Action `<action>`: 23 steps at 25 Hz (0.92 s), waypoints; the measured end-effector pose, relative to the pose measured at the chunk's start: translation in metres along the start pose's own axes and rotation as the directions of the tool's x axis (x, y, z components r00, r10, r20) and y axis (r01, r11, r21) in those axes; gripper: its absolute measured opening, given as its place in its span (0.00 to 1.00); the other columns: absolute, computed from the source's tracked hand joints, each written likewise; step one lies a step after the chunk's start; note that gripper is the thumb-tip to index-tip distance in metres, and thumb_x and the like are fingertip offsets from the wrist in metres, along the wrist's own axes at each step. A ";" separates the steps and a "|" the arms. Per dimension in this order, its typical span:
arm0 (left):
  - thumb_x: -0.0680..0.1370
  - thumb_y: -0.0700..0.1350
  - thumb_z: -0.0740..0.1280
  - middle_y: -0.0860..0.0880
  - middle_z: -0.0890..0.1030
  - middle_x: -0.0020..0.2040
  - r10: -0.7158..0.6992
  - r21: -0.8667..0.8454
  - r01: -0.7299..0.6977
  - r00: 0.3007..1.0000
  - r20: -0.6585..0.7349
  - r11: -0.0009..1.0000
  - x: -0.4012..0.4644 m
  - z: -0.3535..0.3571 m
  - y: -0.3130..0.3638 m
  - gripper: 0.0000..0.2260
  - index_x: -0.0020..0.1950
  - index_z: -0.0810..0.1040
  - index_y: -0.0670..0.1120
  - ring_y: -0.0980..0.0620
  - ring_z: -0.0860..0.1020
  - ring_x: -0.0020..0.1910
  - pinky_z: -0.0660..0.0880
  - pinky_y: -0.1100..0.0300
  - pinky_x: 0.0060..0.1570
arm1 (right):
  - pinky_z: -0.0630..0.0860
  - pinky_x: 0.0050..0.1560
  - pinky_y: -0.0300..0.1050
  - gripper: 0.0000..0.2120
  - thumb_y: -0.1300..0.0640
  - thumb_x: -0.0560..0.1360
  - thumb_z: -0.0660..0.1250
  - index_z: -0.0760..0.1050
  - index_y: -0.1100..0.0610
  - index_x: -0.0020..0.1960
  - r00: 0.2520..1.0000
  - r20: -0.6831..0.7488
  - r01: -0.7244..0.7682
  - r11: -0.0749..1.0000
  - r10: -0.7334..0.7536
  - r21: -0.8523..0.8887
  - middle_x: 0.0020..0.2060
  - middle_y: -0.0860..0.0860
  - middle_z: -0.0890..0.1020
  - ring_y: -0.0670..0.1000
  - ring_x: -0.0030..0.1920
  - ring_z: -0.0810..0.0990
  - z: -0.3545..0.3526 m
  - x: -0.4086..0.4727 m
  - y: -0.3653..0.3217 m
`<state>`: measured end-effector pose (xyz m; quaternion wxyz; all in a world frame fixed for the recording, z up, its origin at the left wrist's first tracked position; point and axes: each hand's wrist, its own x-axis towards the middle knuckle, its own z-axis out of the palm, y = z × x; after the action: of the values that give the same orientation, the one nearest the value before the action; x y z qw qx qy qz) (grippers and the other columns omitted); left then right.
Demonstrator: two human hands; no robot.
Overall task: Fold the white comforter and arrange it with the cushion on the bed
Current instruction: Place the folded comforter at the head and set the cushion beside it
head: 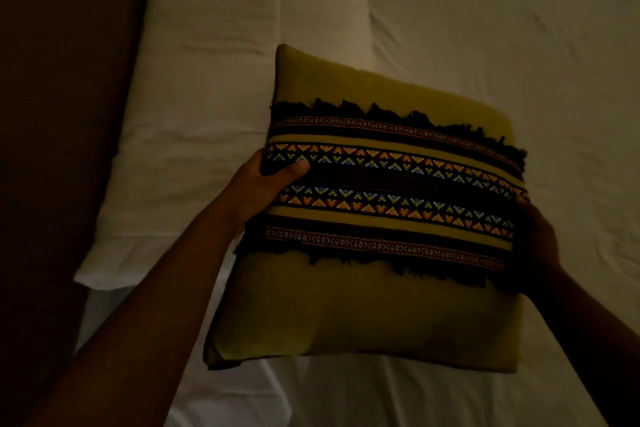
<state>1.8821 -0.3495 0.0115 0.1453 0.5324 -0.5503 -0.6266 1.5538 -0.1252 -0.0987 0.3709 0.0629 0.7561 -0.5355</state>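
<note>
We hold the cushion (381, 218) up over the bed (502, 45), a mustard-yellow square with a dark fringed band of woven triangles across its middle. Our left hand (266, 184) grips its left edge, thumb laid over the patterned band and fingers curled behind. Our right hand (540, 246) clasps the right edge, though in this dim light we make out only its dark back against the fabric.

To our left a white comforter (194, 135) lies as a long, flat, layered strip along the edge of the bed, beside the dark headboard (52, 149), so we judge the folding done. Just beyond it, a white pillow (325, 10) shows behind the cushion's top corner. What seems left is the arranging: setting the cushion down against or upon the folded comforter.

Much is hard to read. The room is dim and the picture soft, so we cannot tell how many layers the fold has or whether its edges are square. The cushion hides the sheet beneath it, and we cannot say whether its lower edge touches the bed or hangs clear. The fingers of both hands are out of sight behind the cushion.
</note>
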 end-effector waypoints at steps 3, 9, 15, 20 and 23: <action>0.71 0.58 0.75 0.50 0.84 0.56 -0.042 0.005 0.042 0.999 -0.029 0.999 0.011 -0.037 0.017 0.21 0.62 0.77 0.55 0.48 0.85 0.52 0.82 0.52 0.48 | 0.78 0.59 0.57 0.27 0.38 0.65 0.73 0.81 0.50 0.60 1.000 0.021 -0.014 0.999 0.013 0.048 0.55 0.55 0.84 0.60 0.54 0.83 0.039 -0.010 -0.022; 0.73 0.59 0.73 0.49 0.85 0.50 0.017 0.053 -0.008 0.985 -0.175 0.999 0.045 -0.154 0.092 0.20 0.60 0.78 0.51 0.51 0.85 0.46 0.81 0.58 0.43 | 0.72 0.45 0.40 0.23 0.42 0.78 0.63 0.76 0.54 0.68 0.979 0.078 0.194 0.980 -0.190 -0.048 0.59 0.55 0.79 0.57 0.55 0.78 0.170 -0.041 -0.105; 0.78 0.55 0.68 0.41 0.70 0.73 0.152 0.422 0.100 0.839 -0.523 0.901 0.123 -0.244 0.115 0.31 0.77 0.61 0.45 0.41 0.71 0.70 0.71 0.44 0.68 | 0.68 0.67 0.63 0.41 0.30 0.73 0.59 0.59 0.54 0.77 0.900 0.208 0.433 0.724 -0.384 -0.537 0.71 0.62 0.68 0.65 0.69 0.69 0.291 -0.034 -0.144; 0.75 0.74 0.42 0.47 0.39 0.81 0.429 0.964 -0.038 0.900 -0.082 0.263 0.176 -0.204 0.105 0.34 0.79 0.40 0.64 0.39 0.36 0.79 0.36 0.33 0.73 | 0.40 0.74 0.71 0.31 0.27 0.76 0.46 0.46 0.33 0.76 0.613 0.534 0.746 0.204 -0.583 -0.634 0.80 0.48 0.47 0.61 0.79 0.39 0.384 -0.040 -0.169; 0.72 0.77 0.36 0.50 0.34 0.81 0.361 0.985 -0.030 0.932 -0.034 0.171 0.216 -0.194 0.056 0.34 0.76 0.33 0.68 0.38 0.33 0.78 0.38 0.28 0.70 | 0.36 0.71 0.73 0.31 0.25 0.75 0.40 0.39 0.30 0.75 0.601 0.588 0.730 0.071 -0.541 -0.680 0.80 0.46 0.39 0.61 0.77 0.31 0.412 -0.016 -0.133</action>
<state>1.9360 -0.6388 -0.0174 -0.0724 0.5039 -0.8599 -0.0367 1.7037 -0.5290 -0.0494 0.1365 -0.5272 0.8230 -0.1616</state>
